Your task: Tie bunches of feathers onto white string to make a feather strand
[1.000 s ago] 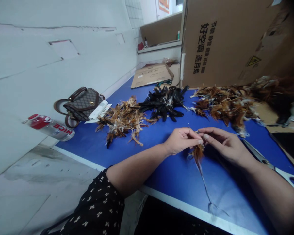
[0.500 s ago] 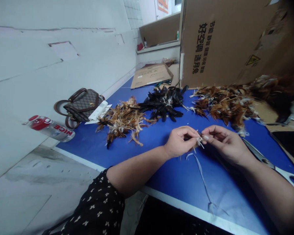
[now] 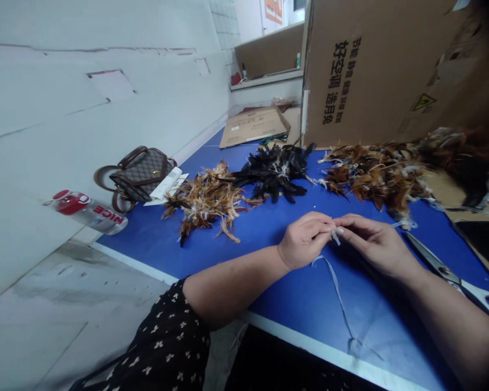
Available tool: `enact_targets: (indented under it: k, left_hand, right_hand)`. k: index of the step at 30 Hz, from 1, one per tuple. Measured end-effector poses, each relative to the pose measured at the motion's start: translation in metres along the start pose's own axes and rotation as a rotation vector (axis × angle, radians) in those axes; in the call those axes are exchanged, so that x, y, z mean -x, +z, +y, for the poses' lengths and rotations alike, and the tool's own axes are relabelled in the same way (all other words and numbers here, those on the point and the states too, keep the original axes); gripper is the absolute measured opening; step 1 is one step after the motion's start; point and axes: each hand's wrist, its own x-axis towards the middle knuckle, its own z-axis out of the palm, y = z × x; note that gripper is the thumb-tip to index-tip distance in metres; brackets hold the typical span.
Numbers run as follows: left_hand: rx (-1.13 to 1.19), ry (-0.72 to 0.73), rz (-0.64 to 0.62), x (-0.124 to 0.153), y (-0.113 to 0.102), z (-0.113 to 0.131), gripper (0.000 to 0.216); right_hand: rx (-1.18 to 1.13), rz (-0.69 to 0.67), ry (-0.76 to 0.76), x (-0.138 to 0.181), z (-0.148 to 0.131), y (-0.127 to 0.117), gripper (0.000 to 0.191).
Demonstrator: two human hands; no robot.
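Over the near table (image 3: 264, 233), left hand (image 3: 305, 241) and right hand (image 3: 377, 247) fingertips pinch one feather tuft (image 3: 334, 235); it looks light and frail, best gripped at the quills.

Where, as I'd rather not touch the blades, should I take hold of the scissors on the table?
Take the scissors by the handle loops, coming from the near right, beside the right hand pinching the quills. They lie flat on the table with the blades pointing away to the left, so the loops are nearest you.
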Motion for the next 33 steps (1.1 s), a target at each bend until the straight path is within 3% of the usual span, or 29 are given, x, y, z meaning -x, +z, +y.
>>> enact_targets:
  k: [5, 9, 16, 20, 25, 33]
  left_hand:
    - [0.098, -0.097, -0.029, -0.001, -0.002, 0.006, 0.020]
    - [0.117, -0.087, -0.022, -0.003, -0.003, 0.010, 0.019]
    - [0.104, -0.097, 0.004, -0.003, 0.000, 0.009, 0.018]
    - [0.184, -0.203, 0.013, 0.001, 0.006, 0.002, 0.023]
    - [0.296, -0.395, 0.109, 0.004, 0.012, -0.005, 0.033]
    - [0.334, -0.485, 0.301, 0.001, 0.015, -0.016, 0.030]
  right_hand:
    - [0.022, -0.043, -0.013, 0.000, -0.005, -0.005, 0.051]
    - [0.079, -0.052, -0.059, 0.000, -0.004, -0.005, 0.044]
    - [0.347, 0.136, -0.358, -0.002, 0.006, 0.001, 0.022]
    - [0.462, 0.210, -0.365, 0.000, 0.011, 0.001, 0.018]
    - [0.547, 0.176, -0.426, 0.002, 0.010, 0.000, 0.012]
    - [0.635, 0.209, -0.372, -0.002, 0.015, -0.006, 0.015]
